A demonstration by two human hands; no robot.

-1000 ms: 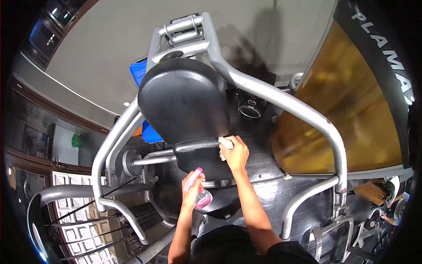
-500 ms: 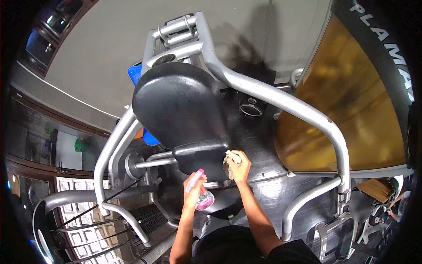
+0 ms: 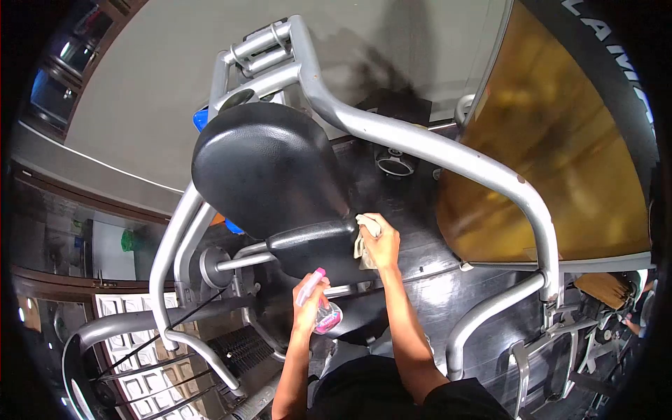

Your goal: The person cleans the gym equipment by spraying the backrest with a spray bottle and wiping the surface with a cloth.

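Observation:
My left hand (image 3: 306, 304) is wrapped round a clear spray bottle (image 3: 327, 318) with a pink nozzle and a pink label, below the black seat. My right hand (image 3: 382, 241) grips a cream cloth (image 3: 363, 245) at the right edge of the padding, near where the black backrest (image 3: 269, 168) meets the black seat pad (image 3: 318, 255). The cloth hangs down beneath the fingers.
Silver frame tubes (image 3: 420, 143) arch round both sides of the seat. A gold panel (image 3: 546, 154) stands at the right. White moulded panels (image 3: 140, 350) and a weight stack (image 3: 245, 350) are at the lower left. A round speaker (image 3: 395, 164) lies behind the seat.
My right hand and the cloth have moved up along the seat's right side. The machine has shifted slightly left in view. My left hand still holds the bottle in about the same place.

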